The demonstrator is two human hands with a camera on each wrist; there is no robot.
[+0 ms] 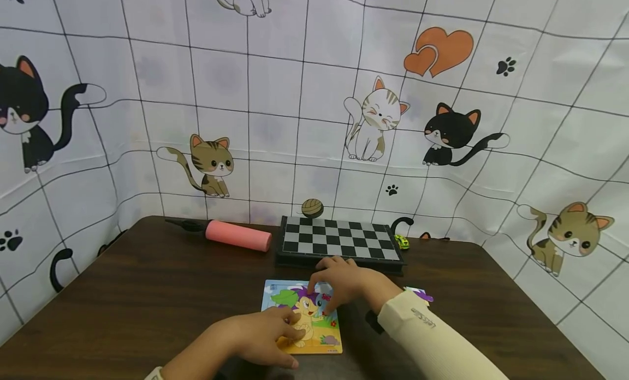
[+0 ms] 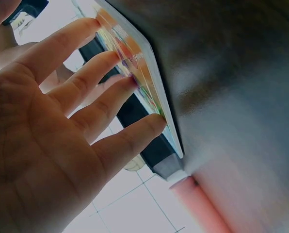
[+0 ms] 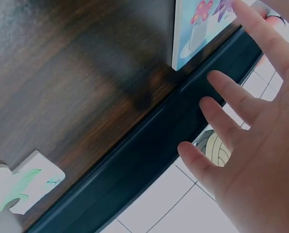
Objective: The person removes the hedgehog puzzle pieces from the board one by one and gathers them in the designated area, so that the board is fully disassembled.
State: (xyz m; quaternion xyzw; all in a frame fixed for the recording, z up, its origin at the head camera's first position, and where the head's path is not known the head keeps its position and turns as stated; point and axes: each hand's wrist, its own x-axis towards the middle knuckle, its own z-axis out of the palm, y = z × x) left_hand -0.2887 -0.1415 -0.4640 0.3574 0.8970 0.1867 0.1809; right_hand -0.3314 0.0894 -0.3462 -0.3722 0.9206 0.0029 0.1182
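A flat picture puzzle [image 1: 324, 336] with a cartoon hedgehog lies on the table. My left hand [image 1: 265, 334] reaches over its lower left part, fingers spread; in the left wrist view the fingertips rest on the puzzle's face [image 2: 143, 73] near the pale rim. Over the upper right corner arches my right hand [image 1: 344, 284], its index finger and thumb coming down onto the picture around a blue patch. The right wrist view shows that index fingertip at a purple shape on the puzzle [image 3: 185, 31], the other fingers extended with nothing in them.
Behind the puzzle stands a black-and-white checkered board [image 1: 339, 241]. A pink cylinder [image 1: 238, 236] with a dark tapered end lies at its left, a small yellow-green toy [image 1: 402, 242] at its right. Loose puzzle pieces [image 3: 30, 182] lie right of my right forearm. Cat-print cloth [image 1: 275, 134] hangs behind.
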